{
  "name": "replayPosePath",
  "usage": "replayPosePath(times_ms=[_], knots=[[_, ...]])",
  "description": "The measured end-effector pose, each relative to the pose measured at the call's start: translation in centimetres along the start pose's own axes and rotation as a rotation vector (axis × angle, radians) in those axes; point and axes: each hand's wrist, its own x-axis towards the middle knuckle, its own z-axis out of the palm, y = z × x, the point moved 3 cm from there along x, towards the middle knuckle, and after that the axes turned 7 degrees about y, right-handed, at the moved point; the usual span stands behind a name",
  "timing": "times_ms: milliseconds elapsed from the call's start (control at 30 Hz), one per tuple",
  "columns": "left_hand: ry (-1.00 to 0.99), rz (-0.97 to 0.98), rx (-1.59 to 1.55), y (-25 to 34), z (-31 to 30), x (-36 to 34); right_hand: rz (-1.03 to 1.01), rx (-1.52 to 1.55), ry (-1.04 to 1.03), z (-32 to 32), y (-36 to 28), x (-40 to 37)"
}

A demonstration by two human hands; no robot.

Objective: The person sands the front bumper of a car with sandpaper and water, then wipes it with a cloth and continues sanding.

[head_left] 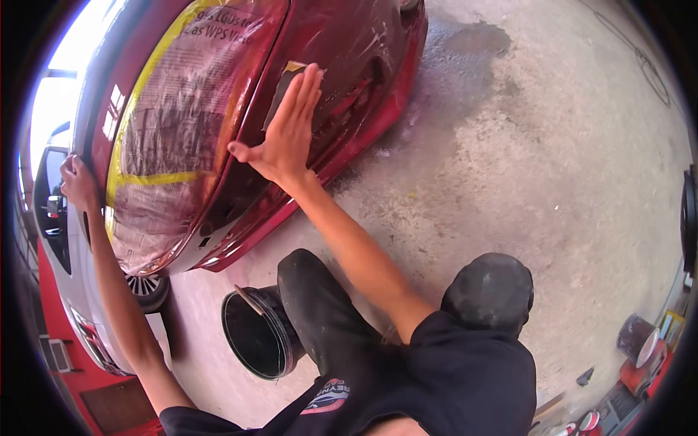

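Black bucket [258,338] holding a stick [251,299], stained concrete floor [509,167], white car [76,280] at left, tins [638,341] at far right

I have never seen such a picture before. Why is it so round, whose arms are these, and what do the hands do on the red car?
There is no machine here: a person wears one camera on the head, looking forward and down, and its wide lens bends the picture round. The arms are that person's own. The right hand lies open and flat, pressing a thin grey pad against the red car. The left hand grips the car's edge far to the side. Paper with yellow tape covers part of the car. A black bucket stands on the concrete floor beside the person's knee.
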Motion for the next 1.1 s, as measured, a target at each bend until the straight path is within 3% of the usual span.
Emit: replayPosePath(times_ms=[100,167,267,400,467,533,633,700,733,800,900,1000,1100], knots=[[-0.004,-0.01,0.003,-0.4,0.5,0.2,-0.081,-0.082,0.027,0.0,4.0,5.8],[-0.029,-0.031,-0.002,-0.5,0.5,0.4,0.116,-0.102,0.036,0.1,8.2,12.6],[0.012,0.01,-0.001,0.4,-0.3,-0.2,0.215,-0.044,0.076,-0.3,8.0,11.7],[-0.022,-0.017,-0.036,0.6,-0.6,-0.4,0.117,-0.022,0.06,1.2,1.6,-1.6],[0.033,0.025,-0.038,0.0,-0.4,-0.2,0.013,-0.039,0.095,0.0,3.7,2.8],[0.047,0.041,-0.067,0.5,0.1,0.3,0.252,-0.077,0.08,-0.1,8.7,10.1],[0.012,0.022,-0.087,0.6,-0.9,-0.2,0.328,-0.068,0.072,-0.4,9.4,11.1],[0.021,0.027,-0.065,0.9,-1.1,-0.3,0.156,-0.031,0.109,-0.5,4.3,4.0],[0.03,0.019,-0.056,0.7,-1.2,-0.3,0.167,0.009,0.082,-0.1,1.5,0.0],[0.054,0.02,-0.041,0.2,-0.5,-0.2,0.096,0.031,0.091,0.7,0.6,-2.4],[0.053,0.033,-0.072,0.4,-0.1,0.2,0.259,-0.043,0.061,-0.3,7.1,7.6],[0.027,0.047,-0.094,-0.5,-0.2,0.4,0.351,-0.023,0.038,-0.5,8.8,9.7],[0.032,0.023,-0.048,1.5,-1.3,-0.7,0.211,-0.03,0.033,-0.1,2.3,0.2]])
